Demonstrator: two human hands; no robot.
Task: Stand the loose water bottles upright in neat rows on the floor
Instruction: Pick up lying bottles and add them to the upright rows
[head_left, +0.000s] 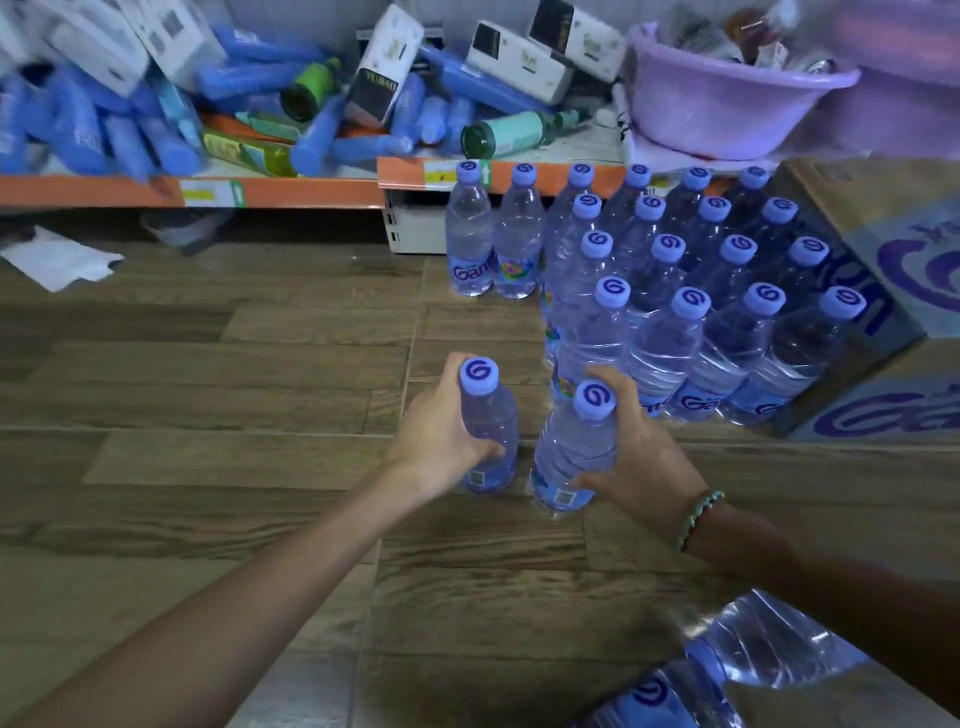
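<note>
My left hand (441, 431) grips a clear water bottle (491, 415) with a lilac cap, held upright just above or on the wooden floor. My right hand (639, 452) grips a second bottle (571, 452) of the same kind, tilted slightly, right beside the first. Both sit just in front of the standing block of bottles (691, 291), which forms several neat rows. Two more bottles (493, 244) stand apart at the block's far left corner. Under my right forearm, loose bottles in torn plastic wrap (727, 670) lie at the bottom edge.
A cardboard carton (883, 322) with purple print flanks the rows on the right. An orange-edged low shelf (208, 192) behind holds blue packs, boxes and green bottles. A lilac basin (727, 98) sits on it. White paper (57, 260) lies on the floor at left.
</note>
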